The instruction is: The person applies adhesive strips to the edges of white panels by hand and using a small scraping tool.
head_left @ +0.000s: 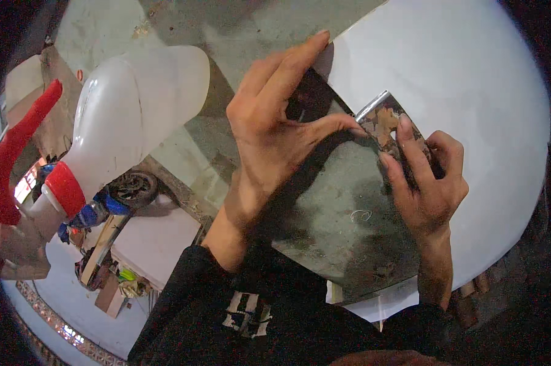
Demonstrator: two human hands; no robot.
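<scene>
My right hand point(433, 183) grips a flat, worn brown scraper-like piece point(385, 131) with a shiny metal strip along one edge. Its fingers press on the mottled face, and the piece meets the edge of a large white panel point(471, 79). Stretched out along that panel's corner are the fingers of my left hand point(269, 110). The left thumb reaches across and touches the near corner of the brown piece. What lies beneath the left palm is hidden in dark shadow.
A big translucent spray bottle point(129, 110) with a red trigger point(25, 146) looms at the left. Behind it are a black wheel point(132, 188), blue parts and a pale flat board point(156, 241). A thin curled strand point(361, 215) shows on the stained grey surface between my arms.
</scene>
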